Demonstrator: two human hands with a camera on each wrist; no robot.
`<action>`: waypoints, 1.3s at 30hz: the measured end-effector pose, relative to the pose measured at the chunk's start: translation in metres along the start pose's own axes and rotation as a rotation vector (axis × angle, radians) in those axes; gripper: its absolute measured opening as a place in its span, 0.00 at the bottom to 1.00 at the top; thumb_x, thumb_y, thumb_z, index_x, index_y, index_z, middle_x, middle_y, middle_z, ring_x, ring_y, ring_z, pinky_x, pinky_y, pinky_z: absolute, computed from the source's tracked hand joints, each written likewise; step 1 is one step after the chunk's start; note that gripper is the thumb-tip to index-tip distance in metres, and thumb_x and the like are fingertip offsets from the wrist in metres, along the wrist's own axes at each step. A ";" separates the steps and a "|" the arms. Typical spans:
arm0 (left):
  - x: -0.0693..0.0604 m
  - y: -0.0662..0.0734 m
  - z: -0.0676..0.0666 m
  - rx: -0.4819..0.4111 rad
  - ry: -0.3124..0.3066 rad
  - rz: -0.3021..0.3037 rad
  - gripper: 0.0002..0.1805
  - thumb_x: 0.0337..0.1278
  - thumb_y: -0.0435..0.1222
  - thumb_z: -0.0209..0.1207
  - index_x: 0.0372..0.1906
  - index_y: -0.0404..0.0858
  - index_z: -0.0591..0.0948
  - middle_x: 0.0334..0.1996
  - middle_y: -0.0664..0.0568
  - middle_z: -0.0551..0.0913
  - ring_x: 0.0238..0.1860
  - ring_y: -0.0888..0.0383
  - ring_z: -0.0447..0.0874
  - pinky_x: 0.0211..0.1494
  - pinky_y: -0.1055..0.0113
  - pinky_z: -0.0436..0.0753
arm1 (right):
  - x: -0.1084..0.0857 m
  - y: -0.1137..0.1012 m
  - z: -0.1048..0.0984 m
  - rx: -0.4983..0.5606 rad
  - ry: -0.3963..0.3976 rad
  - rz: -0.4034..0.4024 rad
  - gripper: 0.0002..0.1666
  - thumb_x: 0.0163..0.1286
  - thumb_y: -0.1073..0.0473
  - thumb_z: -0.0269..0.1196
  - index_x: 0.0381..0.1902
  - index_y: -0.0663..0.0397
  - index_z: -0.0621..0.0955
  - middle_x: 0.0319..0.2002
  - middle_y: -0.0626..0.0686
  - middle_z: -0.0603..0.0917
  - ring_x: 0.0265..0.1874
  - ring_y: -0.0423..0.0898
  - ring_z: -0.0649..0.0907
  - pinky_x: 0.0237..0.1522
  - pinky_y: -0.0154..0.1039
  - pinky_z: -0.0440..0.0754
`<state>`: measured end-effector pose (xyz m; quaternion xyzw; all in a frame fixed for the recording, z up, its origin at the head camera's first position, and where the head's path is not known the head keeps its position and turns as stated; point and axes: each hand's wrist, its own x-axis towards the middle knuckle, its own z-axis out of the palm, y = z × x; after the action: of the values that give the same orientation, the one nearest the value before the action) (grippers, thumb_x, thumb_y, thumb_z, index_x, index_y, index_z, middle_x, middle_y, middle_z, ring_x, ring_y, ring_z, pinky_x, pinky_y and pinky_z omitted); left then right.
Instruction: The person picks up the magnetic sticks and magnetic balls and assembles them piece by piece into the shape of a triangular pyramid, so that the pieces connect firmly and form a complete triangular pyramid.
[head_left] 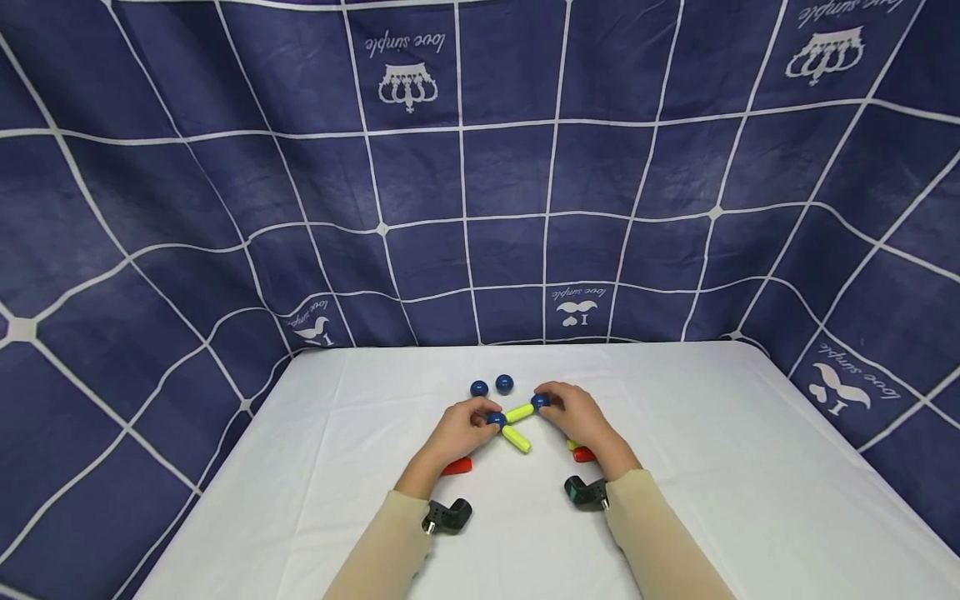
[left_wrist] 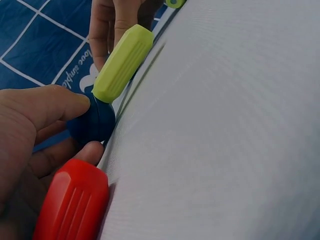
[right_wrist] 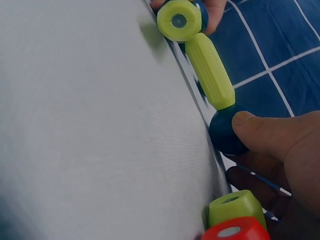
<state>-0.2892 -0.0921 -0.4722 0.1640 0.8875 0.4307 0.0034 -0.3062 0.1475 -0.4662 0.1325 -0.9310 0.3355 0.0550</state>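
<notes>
My left hand (head_left: pixel 462 429) grips a blue ball (head_left: pixel 497 421) between thumb and fingers. Two yellow-green rods touch that ball: one rod (head_left: pixel 517 439) points toward me, and the other rod (head_left: pixel 519 413) runs right to a second blue ball (head_left: pixel 540 403). That second ball is pinched by my right hand (head_left: pixel 576 414). In the right wrist view the thumb presses on the ball (right_wrist: pixel 227 132), with the connecting rod (right_wrist: pixel 211 72) joined to it. In the left wrist view a rod (left_wrist: pixel 123 64) sticks out from the ball (left_wrist: pixel 92 120) under my left thumb.
Two loose blue balls (head_left: pixel 479 388) (head_left: pixel 504 384) lie beyond the hands on the white-covered table (head_left: pixel 360 417). A red rod (head_left: pixel 456 467) lies by the left hand. Beside the right wrist are a red rod (head_left: pixel 583 455) and a yellow-green one (right_wrist: pixel 237 207). A blue checked curtain (head_left: pixel 510 183) stands behind.
</notes>
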 end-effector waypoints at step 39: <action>0.003 -0.004 0.001 -0.006 0.000 0.021 0.14 0.58 0.37 0.67 0.49 0.46 0.84 0.31 0.56 0.81 0.31 0.63 0.75 0.33 0.73 0.74 | 0.030 -0.016 0.010 0.153 0.034 0.065 0.23 0.68 0.55 0.67 0.60 0.49 0.80 0.57 0.56 0.83 0.59 0.55 0.80 0.62 0.54 0.76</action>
<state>-0.2933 -0.0929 -0.4754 0.1736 0.8843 0.4334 -0.0006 -0.3311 0.1234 -0.4583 0.1000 -0.9055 0.4094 0.0497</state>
